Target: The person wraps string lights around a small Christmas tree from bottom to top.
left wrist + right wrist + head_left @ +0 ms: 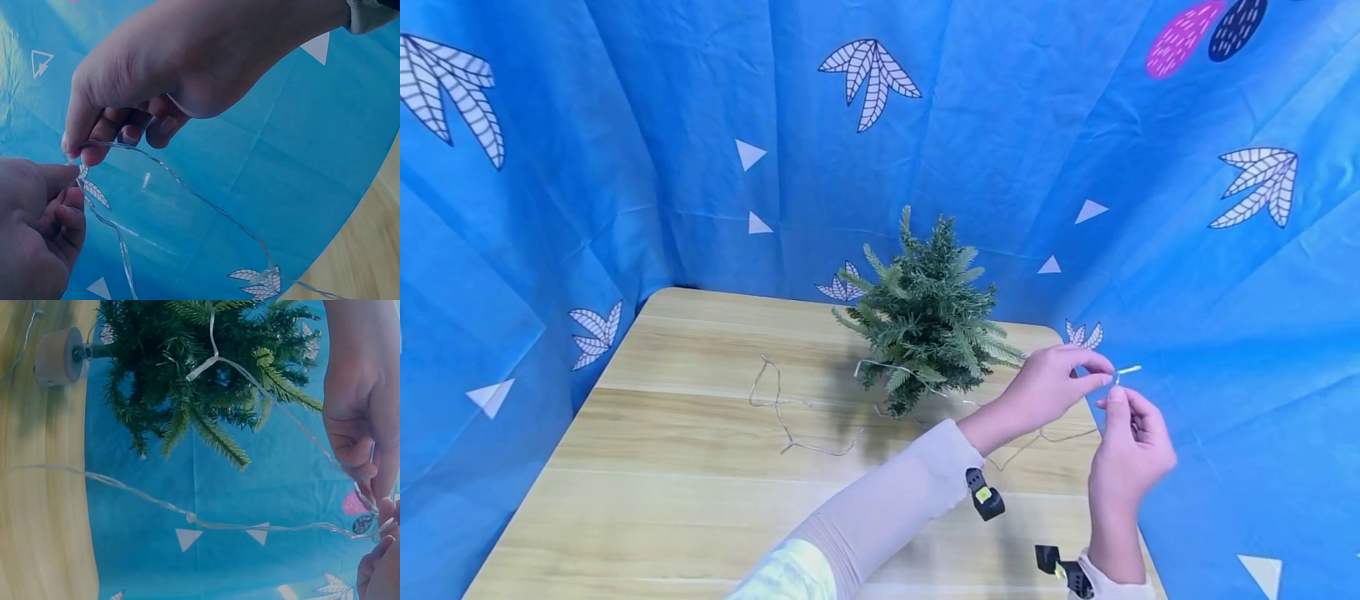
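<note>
A string of lights on thin clear wire [206,200] runs between both hands. My left hand [1052,379] pinches it between thumb and forefinger, right of the tree. Just below and to the right, my right hand [1131,454] also pinches the wire, fingertips close to the left hand's. A short pale bulb end [1129,369] sticks out past the left fingertips. In the right wrist view, two strands lead away from the hands, one crossing the small artificial fir tree [194,381]. More of the wire [786,429] lies loose on the table, left of the tree.
The tree stands on a round pale base [59,357] near the back of the wooden table [700,500]. A blue patterned curtain [1000,125] hangs behind the table and at both sides. Both hands are at the table's right edge.
</note>
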Tool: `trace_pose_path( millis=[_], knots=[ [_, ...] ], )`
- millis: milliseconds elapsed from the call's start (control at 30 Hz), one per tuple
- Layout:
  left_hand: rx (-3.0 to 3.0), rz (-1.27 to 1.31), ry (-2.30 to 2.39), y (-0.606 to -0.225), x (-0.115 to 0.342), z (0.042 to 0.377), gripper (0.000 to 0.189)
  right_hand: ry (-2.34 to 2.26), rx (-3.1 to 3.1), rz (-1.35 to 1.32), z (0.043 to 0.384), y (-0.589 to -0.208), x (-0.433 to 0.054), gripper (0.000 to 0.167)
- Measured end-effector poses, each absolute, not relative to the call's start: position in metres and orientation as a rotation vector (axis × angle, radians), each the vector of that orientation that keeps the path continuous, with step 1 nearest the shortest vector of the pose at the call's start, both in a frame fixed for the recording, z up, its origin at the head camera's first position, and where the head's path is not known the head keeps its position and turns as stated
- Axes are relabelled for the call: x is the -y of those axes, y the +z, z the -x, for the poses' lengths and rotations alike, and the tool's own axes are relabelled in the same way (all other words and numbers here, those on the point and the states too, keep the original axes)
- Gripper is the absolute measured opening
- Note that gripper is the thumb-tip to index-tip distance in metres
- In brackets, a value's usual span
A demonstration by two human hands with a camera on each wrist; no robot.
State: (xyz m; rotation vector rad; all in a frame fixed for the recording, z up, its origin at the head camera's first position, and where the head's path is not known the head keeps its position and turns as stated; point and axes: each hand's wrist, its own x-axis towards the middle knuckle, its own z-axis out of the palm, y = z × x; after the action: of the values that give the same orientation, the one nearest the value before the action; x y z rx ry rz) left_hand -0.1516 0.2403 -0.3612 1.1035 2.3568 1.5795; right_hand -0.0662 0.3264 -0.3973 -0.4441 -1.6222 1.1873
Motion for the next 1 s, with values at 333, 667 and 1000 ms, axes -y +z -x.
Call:
trace_pose_path(
  millis=[333, 667, 1000],
  knots=[
    [-2.287, -1.0, 1.754, -0.36, -0.246, 0.153, 0.014, 1.267, 1.664, 0.473, 0.057, -0.403, -0.323, 0.027],
    [-2.114, -0.772, 2.04, -0.346, -0.251, 0.162, 0.014, 1.332, 1.708, 0.417, 0.051, -0.423, -0.317, 0.025],
    [-2.158, -0.767, 2.037, -0.348, -0.253, 0.162, 0.019, 1.291, 1.622, 0.432, 0.056, -0.41, -0.317, 0.022]
  ],
)
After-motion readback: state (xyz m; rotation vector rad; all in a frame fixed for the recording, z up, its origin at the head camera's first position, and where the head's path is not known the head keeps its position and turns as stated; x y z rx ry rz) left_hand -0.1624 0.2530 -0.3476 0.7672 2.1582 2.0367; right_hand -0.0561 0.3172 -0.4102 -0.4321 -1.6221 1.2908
